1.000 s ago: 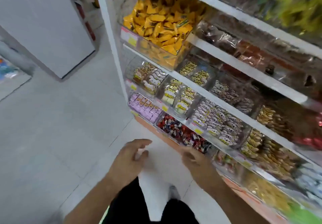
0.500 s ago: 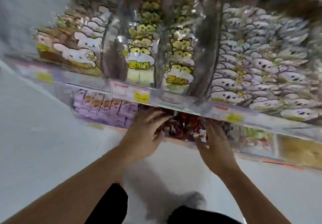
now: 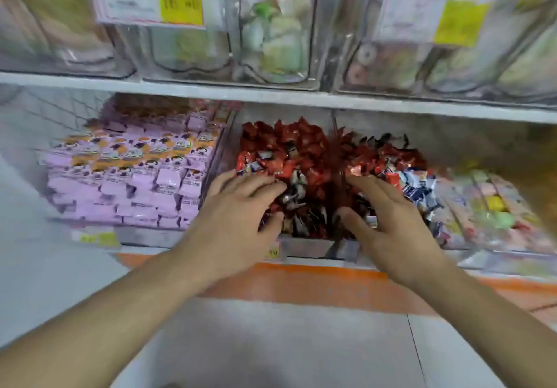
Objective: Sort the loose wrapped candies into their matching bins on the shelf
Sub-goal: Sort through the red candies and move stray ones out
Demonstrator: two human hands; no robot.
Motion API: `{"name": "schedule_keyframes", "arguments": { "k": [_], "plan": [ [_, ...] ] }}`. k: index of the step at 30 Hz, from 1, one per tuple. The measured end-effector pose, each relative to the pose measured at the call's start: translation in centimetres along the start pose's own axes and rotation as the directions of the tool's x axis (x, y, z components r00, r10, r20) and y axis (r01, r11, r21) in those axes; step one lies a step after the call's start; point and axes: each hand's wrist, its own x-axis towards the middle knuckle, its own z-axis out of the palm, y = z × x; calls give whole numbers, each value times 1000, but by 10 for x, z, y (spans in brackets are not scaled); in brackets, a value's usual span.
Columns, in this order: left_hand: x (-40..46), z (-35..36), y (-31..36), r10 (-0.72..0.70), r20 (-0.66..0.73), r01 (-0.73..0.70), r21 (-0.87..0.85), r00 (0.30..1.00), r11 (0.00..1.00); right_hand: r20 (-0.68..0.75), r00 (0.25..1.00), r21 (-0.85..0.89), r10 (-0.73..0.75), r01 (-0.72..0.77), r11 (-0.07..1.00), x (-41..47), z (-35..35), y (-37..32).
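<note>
Now down at the bottom shelf [image 3: 211, 249], left hand [image 3: 238, 218] and right hand [image 3: 388, 221] spread, gripping nothing, fingers newly resting on red candies [image 3: 301, 149] in their bin [image 3: 307, 247], sorting begun.

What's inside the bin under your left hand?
The bin under the left hand holds red wrapped candies with some blue-and-white ones mixed in. The hand covers its front-left corner.

Glossy foil candies [image 3: 301, 152], clear plastic bins [image 3: 223, 152], matt white shelf [image 3: 271, 98]
</note>
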Motion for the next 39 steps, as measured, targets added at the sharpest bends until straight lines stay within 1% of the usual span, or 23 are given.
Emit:
{"name": "schedule_keyframes", "arguments": {
  "k": [3,6,10,14,18,24,32,35,39],
  "plan": [
    [-26,-13,16,-17,43,19,-64,999,998,9,997,25,73,-73,997,-26,-13,-8],
    [-55,-36,38,-11,42,17,-153,999,988,5,990,62,143,-143,988,-63,-37,-25],
    [-84,-55,58,-16,21,19,-179,1000,984,-16,976,63,216,-214,975,-104,-65,-34],
    [-95,-65,68,-7,18,10,-196,1000,981,-17,972,75,232,-230,970,-127,-80,-36],
    [-83,-62,61,-10,17,13,-208,1000,978,-27,971,65,239,-237,969,-117,-83,-33],
    [-30,-45,39,-38,10,39,-177,999,983,-50,981,64,189,-186,980,-66,-68,-35],
    [43,10,22,-58,155,95,-241,986,966,-126,990,138,66,-49,989,-8,-31,-32],
    [55,27,20,-79,116,100,-178,990,979,-128,991,152,42,-23,988,-2,-20,-23],
    [58,32,21,-61,71,72,-163,996,984,-124,992,188,40,-16,982,-1,-19,-18]
  ]
}}
